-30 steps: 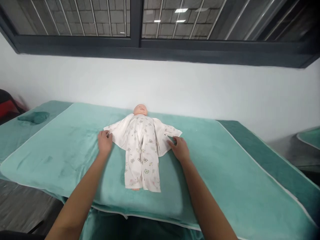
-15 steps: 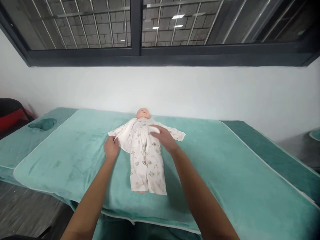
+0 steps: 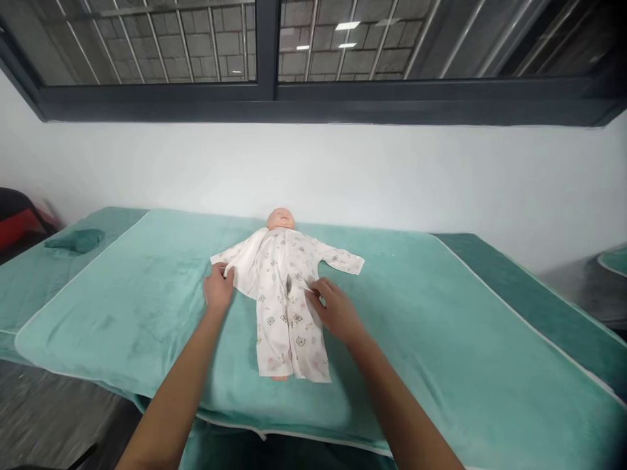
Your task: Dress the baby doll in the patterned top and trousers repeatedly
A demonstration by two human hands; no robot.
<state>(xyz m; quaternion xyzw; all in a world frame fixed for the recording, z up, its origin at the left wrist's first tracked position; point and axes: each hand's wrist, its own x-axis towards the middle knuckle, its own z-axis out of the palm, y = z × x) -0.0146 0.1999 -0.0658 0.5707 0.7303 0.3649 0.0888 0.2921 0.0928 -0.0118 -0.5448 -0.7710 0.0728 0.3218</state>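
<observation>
One doll lies face up, head toward the wall, in the middle of the mat. It wears one white printed top with two sleeves spread wide, and one pair of pants with two straight legs. One bare foot peeks from under a hem. The top's front is open on the left of the view, its plain inside showing; the other side lies across the body.

Two hands are at work. The left hand pinches the edge of the open flap. The right hand has bent fingers at the cloth by the hip; whether it grips cannot be told.

One pale green mat with white piping covers most of a darker green bed, with one small pillow at the left. Behind stands a white wall under one dark-framed window, two panes in view, metal bars beyond. A red-and-black object sits at the left edge, above grey floor.
</observation>
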